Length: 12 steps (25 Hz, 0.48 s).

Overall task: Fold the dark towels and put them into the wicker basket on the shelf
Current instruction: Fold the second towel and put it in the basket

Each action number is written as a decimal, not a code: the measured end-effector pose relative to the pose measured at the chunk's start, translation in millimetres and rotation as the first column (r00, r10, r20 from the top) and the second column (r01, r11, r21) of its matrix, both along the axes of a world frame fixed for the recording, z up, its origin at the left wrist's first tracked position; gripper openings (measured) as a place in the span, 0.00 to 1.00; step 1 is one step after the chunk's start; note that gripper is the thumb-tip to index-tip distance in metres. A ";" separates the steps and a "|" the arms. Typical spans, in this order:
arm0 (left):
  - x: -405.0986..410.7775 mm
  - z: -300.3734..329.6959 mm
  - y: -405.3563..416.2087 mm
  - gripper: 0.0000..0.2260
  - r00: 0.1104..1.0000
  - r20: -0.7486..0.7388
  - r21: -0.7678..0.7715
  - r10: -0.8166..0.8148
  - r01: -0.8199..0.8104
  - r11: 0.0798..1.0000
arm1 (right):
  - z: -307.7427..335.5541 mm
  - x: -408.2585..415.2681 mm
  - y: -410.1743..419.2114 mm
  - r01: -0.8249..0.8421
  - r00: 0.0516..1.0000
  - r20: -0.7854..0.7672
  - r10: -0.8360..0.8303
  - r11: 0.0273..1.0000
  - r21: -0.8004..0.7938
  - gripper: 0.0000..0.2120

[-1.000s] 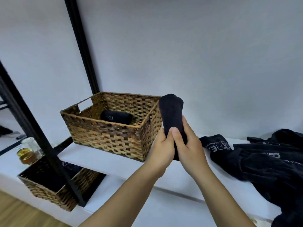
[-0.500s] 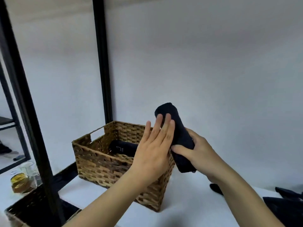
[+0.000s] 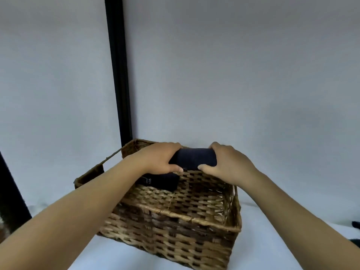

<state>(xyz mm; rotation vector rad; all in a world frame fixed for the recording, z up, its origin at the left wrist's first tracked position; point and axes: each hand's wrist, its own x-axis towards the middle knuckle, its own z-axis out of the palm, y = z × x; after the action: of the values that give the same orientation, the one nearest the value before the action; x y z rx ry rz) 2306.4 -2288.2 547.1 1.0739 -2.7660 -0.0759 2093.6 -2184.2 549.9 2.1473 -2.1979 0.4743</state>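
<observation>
A rolled dark towel lies crosswise at the far wall of the wicker basket, above its floor. My left hand grips its left end and my right hand grips its right end, fingers curled over the top and thumbs underneath. A second rolled dark towel with a small white label lies on the basket floor at the back left, partly hidden by my left forearm. The basket stands on the white shelf.
A black upright post of the rack rises behind the basket's left corner against the grey wall. Another black post runs down the left edge. Dark fabric peeks in at the right edge.
The roll went from tilted upright beside the basket to lying level over its far side. My left hand, flat against it before, now grips its end. The view moved closer and left.
</observation>
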 end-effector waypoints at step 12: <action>-66.6 -68.1 -83.5 0.34 0.896 0.375 0.432 -0.238 0.058 0.900 | -36.8 1.4 -89.7 0.224 0.962 -0.272 -0.038 0.679 0.699 0.28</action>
<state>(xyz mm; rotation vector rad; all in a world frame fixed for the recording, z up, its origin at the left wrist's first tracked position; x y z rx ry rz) 2239.9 -2371.7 479.0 1.0593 -3.3276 -0.5337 2095.0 -2273.9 513.1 2.1122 -2.6374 -0.7836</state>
